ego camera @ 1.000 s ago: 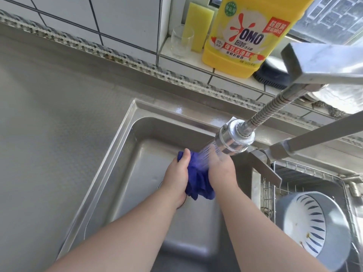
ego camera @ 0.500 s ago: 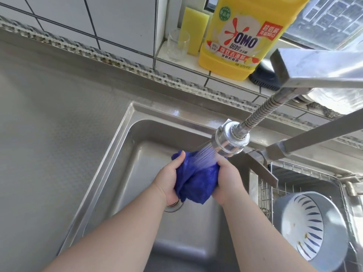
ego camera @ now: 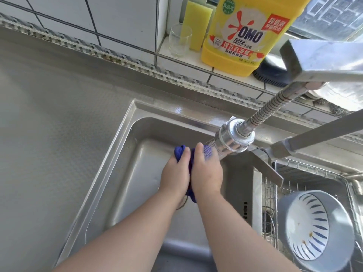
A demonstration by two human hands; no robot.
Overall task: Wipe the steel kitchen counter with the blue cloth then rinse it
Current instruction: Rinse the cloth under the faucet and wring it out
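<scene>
Nearest, two bare forearms reach over the front lip of the sink, the landmark here, a deep square basin of brushed steel with rounded corners and a wet sheen on its back ledge. Above the middle of the sink the left hand and the right hand are pressed together side by side, fingers curled round the blue cloth, which is bunched into a soft dark wad between the palms; only a fold at the top and a tail below the wrists show. Judging by this, the wiping looks done and the rinse is under way; wringing out and shutting off the water would be left. Just beyond the hands, over the sink's right side, the spray head, a shiny chrome cylinder on a ribbed flexible hose, throws a fine fan of water onto the cloth. Right of the sink a wire rack holds a grey bowl with blue strokes inside, tipped on its side. Left of the sink stretches the table, matte steel with a fine embossed grain. Behind the sink, on the tiled sill, stand a clear glass, a yellow sponge upright, and a yellow detergent bottle
</scene>
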